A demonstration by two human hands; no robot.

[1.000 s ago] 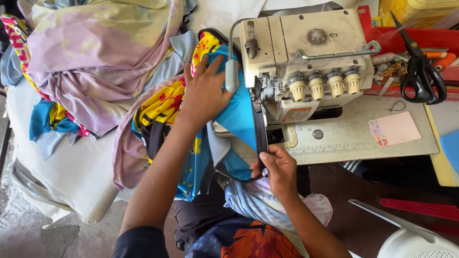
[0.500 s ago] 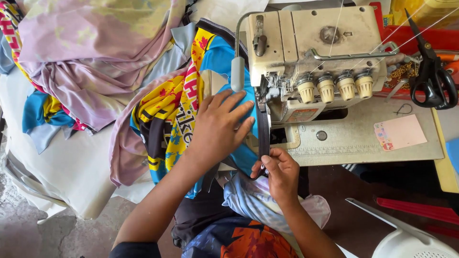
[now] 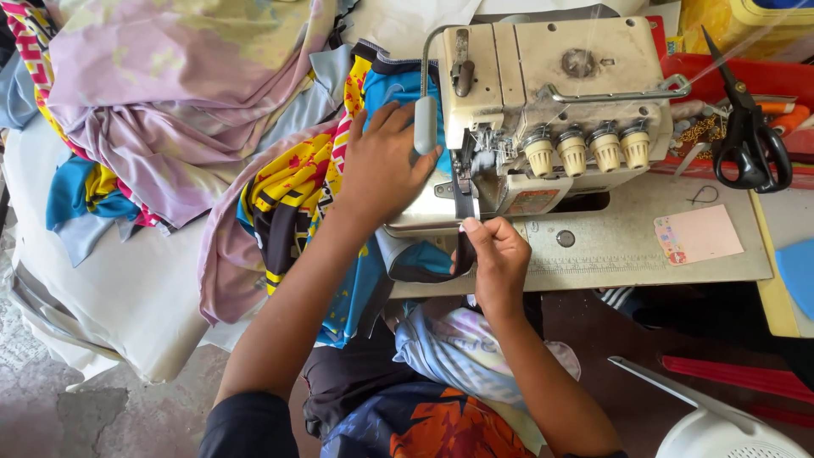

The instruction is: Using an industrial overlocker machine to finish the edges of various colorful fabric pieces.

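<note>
A cream overlock sewing machine [image 3: 551, 93] stands on a pale table [image 3: 644, 254]. A blue garment with black trim [image 3: 407, 263] lies under its needle area and hangs off the table's front edge. My left hand [image 3: 386, 165] lies flat on the fabric just left of the machine, fingers spread. Right in front of the presser foot, my right hand [image 3: 496, 254] pinches the black trim strip [image 3: 463, 203] of the garment.
A pile of pastel and yellow-red-blue fabrics [image 3: 170, 110] covers the left side. Black scissors [image 3: 746, 136] lie at the right by a red tray [image 3: 746, 76]. A pink card [image 3: 697, 235] rests on the table. A white plastic object [image 3: 729, 432] sits at bottom right.
My left hand slid down and right along the fabric toward the machine. My right hand moved up to the presser foot with the black trim. The camera view shifted slightly.
</note>
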